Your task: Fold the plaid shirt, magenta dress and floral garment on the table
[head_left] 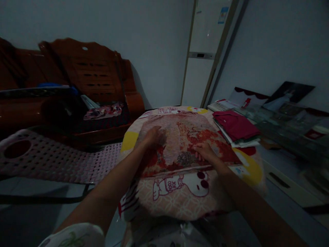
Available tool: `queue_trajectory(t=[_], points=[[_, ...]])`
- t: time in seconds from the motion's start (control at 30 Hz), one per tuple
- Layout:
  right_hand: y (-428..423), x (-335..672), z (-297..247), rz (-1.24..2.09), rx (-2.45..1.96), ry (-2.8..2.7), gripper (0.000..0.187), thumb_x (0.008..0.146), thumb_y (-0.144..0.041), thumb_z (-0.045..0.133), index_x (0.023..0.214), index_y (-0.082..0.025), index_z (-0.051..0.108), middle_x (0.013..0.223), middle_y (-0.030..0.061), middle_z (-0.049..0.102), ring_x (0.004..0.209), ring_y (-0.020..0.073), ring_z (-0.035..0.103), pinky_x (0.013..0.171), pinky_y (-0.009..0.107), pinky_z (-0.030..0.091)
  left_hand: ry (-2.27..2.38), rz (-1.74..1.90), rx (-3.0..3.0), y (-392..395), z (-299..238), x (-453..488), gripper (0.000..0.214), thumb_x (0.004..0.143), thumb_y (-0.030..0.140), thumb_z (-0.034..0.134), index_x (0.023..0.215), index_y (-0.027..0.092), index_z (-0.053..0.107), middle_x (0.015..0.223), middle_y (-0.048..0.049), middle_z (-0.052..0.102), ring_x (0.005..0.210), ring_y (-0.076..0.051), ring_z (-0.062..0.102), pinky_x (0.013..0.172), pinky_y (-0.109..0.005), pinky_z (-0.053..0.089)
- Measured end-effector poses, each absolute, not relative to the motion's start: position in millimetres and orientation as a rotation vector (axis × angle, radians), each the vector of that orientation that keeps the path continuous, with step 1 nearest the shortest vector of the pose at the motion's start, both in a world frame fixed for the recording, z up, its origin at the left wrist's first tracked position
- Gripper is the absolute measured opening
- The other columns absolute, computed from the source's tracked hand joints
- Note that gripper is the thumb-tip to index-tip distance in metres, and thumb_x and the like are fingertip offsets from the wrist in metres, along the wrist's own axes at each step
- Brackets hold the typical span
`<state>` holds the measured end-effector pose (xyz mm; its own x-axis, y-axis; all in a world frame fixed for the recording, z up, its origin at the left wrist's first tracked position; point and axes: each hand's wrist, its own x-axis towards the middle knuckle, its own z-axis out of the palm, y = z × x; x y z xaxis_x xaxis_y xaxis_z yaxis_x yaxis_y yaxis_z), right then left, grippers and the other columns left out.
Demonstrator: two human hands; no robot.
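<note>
A picture cloth [177,137], patterned in rust red, tan and grey like a stitched landscape, lies spread over a round table. My left hand [155,136] rests on its left part, palm down, the fingers stretched out and slightly apart. Over the right part, my right hand [204,152] has thumb and forefinger pinched together and the other fingers curled. Anything in that pinch is too small and dim to make out. Beneath the cloth is a pink tablecloth [177,206] with white cartoon figures and yellow patches.
Folded dark red cloth [235,125] lies on papers at the table's right edge. Beyond it stands a glass-topped cabinet [277,127] with various items. A woven lounge chair [77,159] and a carved wooden sofa [89,75] are at left. A tall white appliance [197,75] stands behind.
</note>
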<state>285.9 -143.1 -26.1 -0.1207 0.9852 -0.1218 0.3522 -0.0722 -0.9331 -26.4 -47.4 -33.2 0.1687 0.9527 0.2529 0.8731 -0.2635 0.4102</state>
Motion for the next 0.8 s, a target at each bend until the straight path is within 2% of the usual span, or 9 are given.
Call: queue_trajectory(t=[0.13,0.27,0.53,0.7,0.8], points=[[-154,318,-32,1.227,-1.455,-1.368,0.023,0.074,-0.036,0.060,0.080,-0.014,0.066,0.047,-0.0013,0.060,0.032,0.0101,0.048,0.029,0.018,0.029,1.815,0.552,2.347,-63,-53,-33,0.039,0.089,0.030,0.052,0.124,0.015,0.061,0.135,-0.0157,0.059,0.129,-0.029,0.051,0.112,-0.038,0.035],[-156,339,-37,1.071,-1.491,-1.245,0.025,0.072,-0.040,0.063,0.078,-0.016,0.064,0.048,-0.0007,0.059,0.033,0.0120,0.048,0.031,0.021,0.029,1.893,0.550,2.349,-64,-54,-45,0.041,0.089,0.030,0.050,0.127,0.017,0.060,0.140,-0.0131,0.056,0.132,-0.027,0.049,0.113,-0.037,0.034],[-182,346,-36,0.779,-1.415,-1.856,0.038,0.081,-0.042,0.058,0.053,-0.018,0.057,0.050,-0.0019,0.054,0.047,0.0106,0.046,0.048,0.023,0.031,1.907,0.491,2.407,-65,-52,-45,0.043,0.092,0.033,0.044,0.126,0.013,0.060,0.138,-0.0162,0.057,0.128,-0.028,0.052,0.110,-0.037,0.036],[-194,343,-33,0.721,-1.484,-1.829,0.042,0.084,-0.043,0.056,0.050,-0.019,0.051,0.046,-0.0036,0.049,0.046,0.0109,0.043,0.050,0.025,0.029,1.903,0.514,2.410,-66,-53,-46,0.040,0.091,0.032,0.046,0.125,0.016,0.062,0.135,-0.0136,0.060,0.126,-0.027,0.053,0.111,-0.036,0.036],[-194,333,-33,0.736,-1.431,-1.848,0.038,0.086,-0.041,0.055,0.055,-0.019,0.056,0.052,-0.0023,0.055,0.051,0.0119,0.049,0.052,0.024,0.032,1.907,0.528,2.408,-66,-52,-45,0.040,0.091,0.032,0.047,0.124,0.016,0.063,0.134,-0.0140,0.060,0.125,-0.027,0.054,0.110,-0.035,0.037]])
